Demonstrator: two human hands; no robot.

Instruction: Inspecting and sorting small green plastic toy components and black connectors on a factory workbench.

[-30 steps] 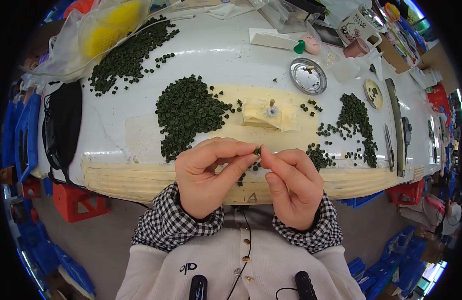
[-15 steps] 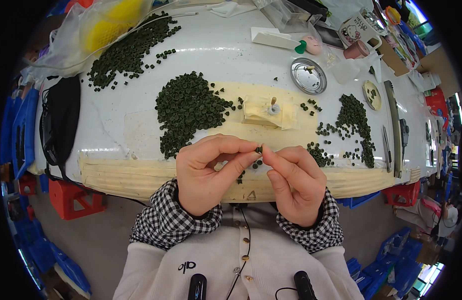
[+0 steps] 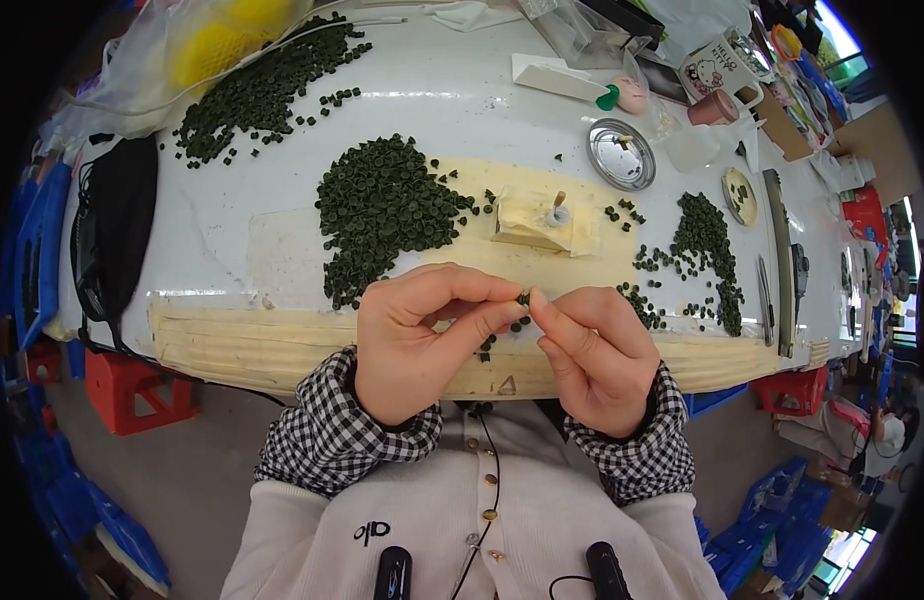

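Observation:
My left hand (image 3: 422, 335) and my right hand (image 3: 597, 355) meet fingertip to fingertip over the near edge of the white table (image 3: 442, 110). Between the pinched thumbs and forefingers sits a small dark green ring-shaped piece (image 3: 523, 298); both hands grip it. A few more green pieces show just below my fingers. A large heap of the same green pieces (image 3: 382, 205) lies just beyond my left hand. A smaller scattered heap (image 3: 702, 240) lies beyond my right hand. A small tan block with an upright peg (image 3: 552, 215) stands on a cream sheet between them.
A third spread of green pieces (image 3: 257, 90) lies far left near a yellow bag (image 3: 217, 40). A round metal tin lid (image 3: 620, 155), a mug (image 3: 717, 65), a black bag (image 3: 117, 230) at the left edge and long tools (image 3: 777, 265) at the right surround the work spot.
Both hands have stayed at the table's near edge, their fingertips still pinched together on the green piece; they have shifted only slightly.

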